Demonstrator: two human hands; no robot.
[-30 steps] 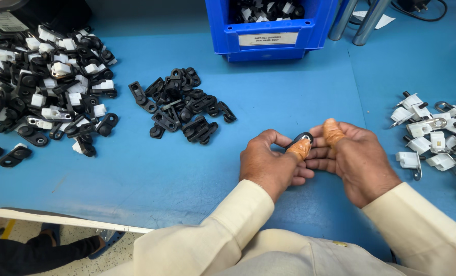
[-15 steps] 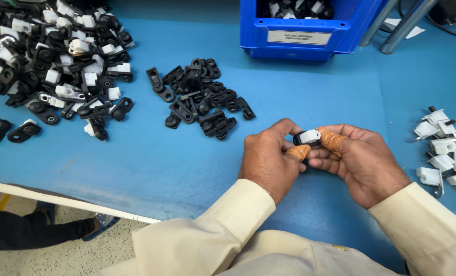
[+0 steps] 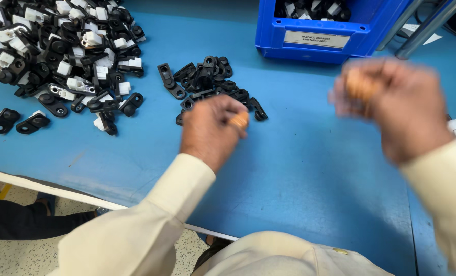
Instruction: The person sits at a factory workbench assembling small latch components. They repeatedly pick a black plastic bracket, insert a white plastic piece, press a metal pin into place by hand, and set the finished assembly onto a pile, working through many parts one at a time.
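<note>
On blue table [image 3: 299, 168] | left hand [image 3: 210, 128] loosely curled, touching small pile of black plastic clips [image 3: 207, 84] | right hand [image 3: 391, 107] blurred, grip unclear | blue plastic bin [image 3: 330, 30], white rectangular front label [image 3: 317, 39], behind.

Black plastic clips [image 3: 212, 84] on a matt blue table [image 3: 299, 168].

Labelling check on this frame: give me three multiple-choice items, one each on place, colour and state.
1. Where is the blue bin?
A. Far edge of the table
B. On the floor
C. In the person's lap

2. What colour is the table?
A. Red
B. Blue
C. White

3. How are the hands?
A. Clasped together
B. Flat on the table
C. Apart, the right motion-blurred

Answers: 1 A, the bin stands beyond the small pile of black parts. 2 B, the bare surface is blue. 3 C, the left hand is by that pile, the right hand is raised and blurred.
</note>
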